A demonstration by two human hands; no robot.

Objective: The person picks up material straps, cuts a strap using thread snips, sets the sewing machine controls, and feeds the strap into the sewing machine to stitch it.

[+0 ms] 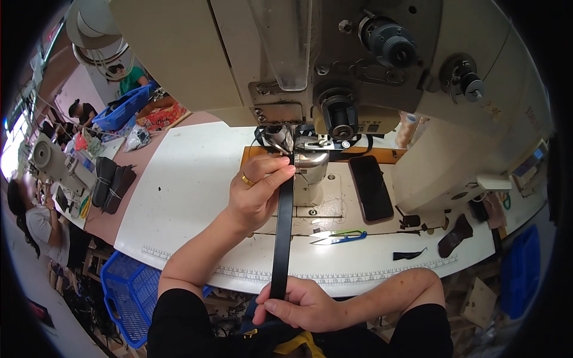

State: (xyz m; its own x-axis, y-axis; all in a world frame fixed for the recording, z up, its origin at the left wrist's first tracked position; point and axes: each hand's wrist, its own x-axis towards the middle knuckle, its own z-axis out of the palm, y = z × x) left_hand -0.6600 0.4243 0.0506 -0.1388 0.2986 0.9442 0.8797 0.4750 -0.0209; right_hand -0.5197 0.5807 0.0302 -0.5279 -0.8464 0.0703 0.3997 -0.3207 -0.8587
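Note:
A black leather-like strap runs from the presser area of a large industrial sewing machine down toward my body. My left hand, with a gold ring on one finger, pinches the strap close to the metal post bed. Near the table's front edge, my right hand grips the strap's lower part between thumb and fingers. The strap's far end is hidden under the machine head.
To the right of the post lie a black phone, thread snips and dark scraps. A blue basket stands below the table at left. Bundled dark straps lie on a neighbouring table, where other people sit.

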